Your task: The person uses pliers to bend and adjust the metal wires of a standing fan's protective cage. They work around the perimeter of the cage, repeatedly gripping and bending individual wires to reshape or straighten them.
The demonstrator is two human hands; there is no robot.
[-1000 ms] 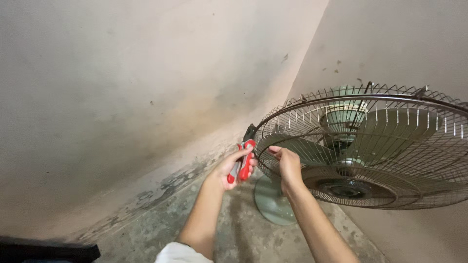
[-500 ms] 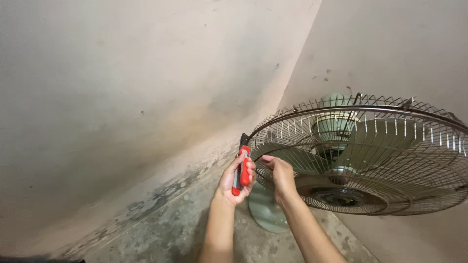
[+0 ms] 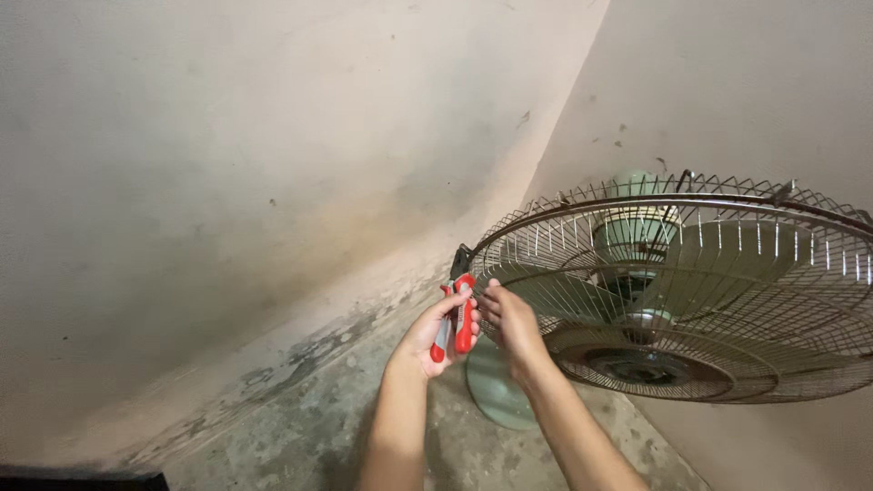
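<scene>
Two hands meet at the wire fan guard (image 3: 691, 300): the left hand (image 3: 435, 332) grips red-handled pliers (image 3: 457, 314), jaws up against the rim, while the right hand (image 3: 509, 320) pinches the rim just beside them.

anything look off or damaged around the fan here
The wall is stained and its paint is flaking along the base by the floor. The fan guard looks intact where the left hand holds red pliers and the right hand touches the rim.

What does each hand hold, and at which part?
Left hand holds pliers by the red handles. Right hand touches the fan guard rim; a grip cannot be told.
</scene>
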